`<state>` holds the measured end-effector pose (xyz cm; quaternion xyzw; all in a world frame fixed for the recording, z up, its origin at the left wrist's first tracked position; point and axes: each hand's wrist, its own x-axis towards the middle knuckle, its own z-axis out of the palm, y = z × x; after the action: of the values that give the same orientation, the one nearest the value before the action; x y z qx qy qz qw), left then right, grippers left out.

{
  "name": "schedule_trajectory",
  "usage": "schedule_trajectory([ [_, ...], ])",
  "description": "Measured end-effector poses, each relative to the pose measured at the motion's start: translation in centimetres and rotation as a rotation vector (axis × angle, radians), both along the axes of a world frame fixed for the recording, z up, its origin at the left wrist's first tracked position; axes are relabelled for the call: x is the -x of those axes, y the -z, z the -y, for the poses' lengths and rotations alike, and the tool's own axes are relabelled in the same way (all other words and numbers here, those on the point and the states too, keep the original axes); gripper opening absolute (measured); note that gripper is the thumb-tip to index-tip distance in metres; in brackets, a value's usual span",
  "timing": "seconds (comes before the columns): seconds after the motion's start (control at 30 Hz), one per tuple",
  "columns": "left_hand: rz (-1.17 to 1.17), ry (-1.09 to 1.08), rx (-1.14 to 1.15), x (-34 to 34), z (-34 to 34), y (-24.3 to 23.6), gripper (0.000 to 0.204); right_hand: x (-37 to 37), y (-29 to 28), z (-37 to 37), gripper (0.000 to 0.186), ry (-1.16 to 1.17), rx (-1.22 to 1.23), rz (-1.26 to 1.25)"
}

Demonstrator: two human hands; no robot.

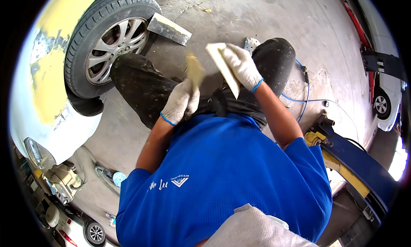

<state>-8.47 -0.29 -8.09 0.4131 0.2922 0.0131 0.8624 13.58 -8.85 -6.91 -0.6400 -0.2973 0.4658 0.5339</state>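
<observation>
My left hand (182,99), in a white knit glove with a blue cuff, is closed round the lower end of a yellowish spreader blade (195,69). Motion blurs that blade, which points up and away from me. A long pale flat plate (224,71) is gripped along its right side by my gloved right hand (240,65). The plate slants from upper left to lower right, apart from the blade. To the left is a car body panel (49,84) with yellow filler patches, beside a wheel (117,50).
A filler-smeared board (169,28) rests by the tyre. Blue hose (308,97) crosses the floor at right, near a blue and yellow lift arm (355,161). A sander with a light-blue pad (117,178) lies lower left. White cars stand at right (385,67) and lower left (81,230).
</observation>
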Motion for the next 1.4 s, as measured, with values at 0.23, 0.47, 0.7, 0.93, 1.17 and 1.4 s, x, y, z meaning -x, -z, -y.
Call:
schedule_trajectory([
  [0.23, -0.176, 0.142, 0.192, -1.6, 0.2, -1.7, 0.054, 0.2, -0.4, -0.6, 0.066, -0.094, -0.129, -0.025],
  [0.47, -0.07, 0.205, -0.115, -3.4, -0.6, -6.2, 0.043, -0.8, -1.7, -0.9, 0.072, 0.174, -0.191, -0.494],
  [0.7, 0.023, 0.356, 0.078, -4.1, 1.6, -5.0, 0.035, -1.2, -1.4, -1.2, 0.058, 0.055, -0.287, -0.302],
  [0.93, 0.047, 0.314, 0.089, -4.2, 1.7, -6.1, 0.033, -1.2, -2.5, -0.2, 0.044, 0.068, -0.159, -0.022],
  [1.17, 0.158, 0.025, 0.07, -4.7, -0.2, -6.4, 0.035, 0.5, -0.3, 0.3, 0.041, 0.181, -0.221, 0.092],
  [1.4, 0.102, 0.256, 0.093, -4.3, 2.0, -5.4, 0.039, -1.8, -2.0, 0.0, 0.045, 0.049, -0.241, -0.06],
])
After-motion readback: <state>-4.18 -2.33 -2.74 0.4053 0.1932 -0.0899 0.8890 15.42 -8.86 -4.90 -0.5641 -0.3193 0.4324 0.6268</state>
